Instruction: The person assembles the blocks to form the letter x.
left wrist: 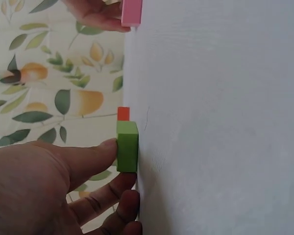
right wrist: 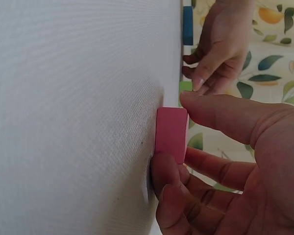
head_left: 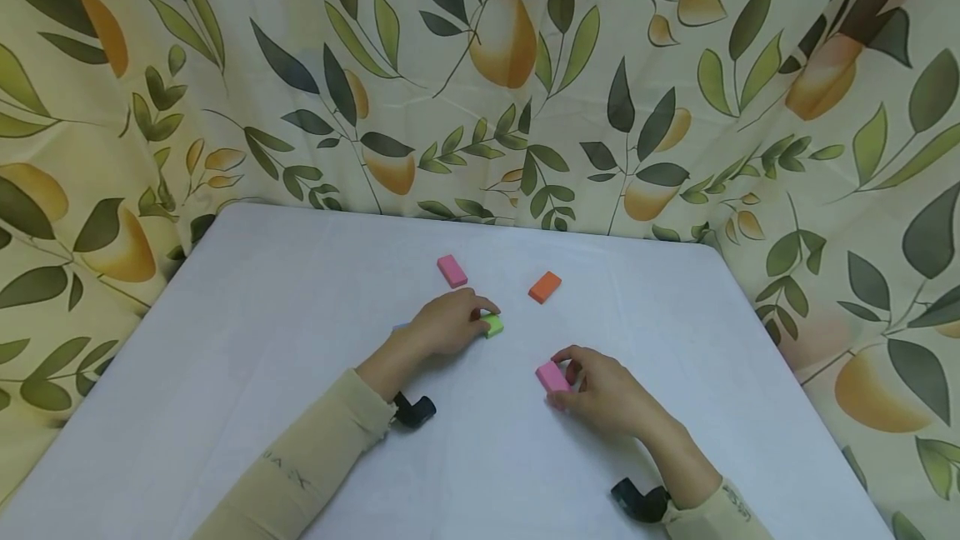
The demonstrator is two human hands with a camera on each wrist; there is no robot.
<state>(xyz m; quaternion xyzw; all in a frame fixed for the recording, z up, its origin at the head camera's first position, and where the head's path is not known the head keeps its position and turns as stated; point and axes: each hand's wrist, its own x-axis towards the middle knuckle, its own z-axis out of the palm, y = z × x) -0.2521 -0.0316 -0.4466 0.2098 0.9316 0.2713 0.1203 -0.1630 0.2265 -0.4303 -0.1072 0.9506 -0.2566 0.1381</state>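
Observation:
My left hand [head_left: 450, 323] holds a small green block [head_left: 492, 325] between thumb and fingers, low over the white table. In the left wrist view the thumb lies against one face of the green block [left wrist: 127, 149], with the fingers curled under its end. Nearer the front and to the right, my right hand [head_left: 607, 390] grips a pink block [head_left: 551, 376] by its ends. The right wrist view shows this pink block [right wrist: 171, 134] close to the tabletop, thumb at one end and fingers at the other.
Another pink block [head_left: 452, 271] lies just beyond the left hand, and an orange block [head_left: 544, 287] lies farther right. A blue block [right wrist: 187, 25] is mostly hidden behind the left wrist in the head view. A leaf-patterned curtain [head_left: 480, 107] hangs behind the table [head_left: 300, 273].

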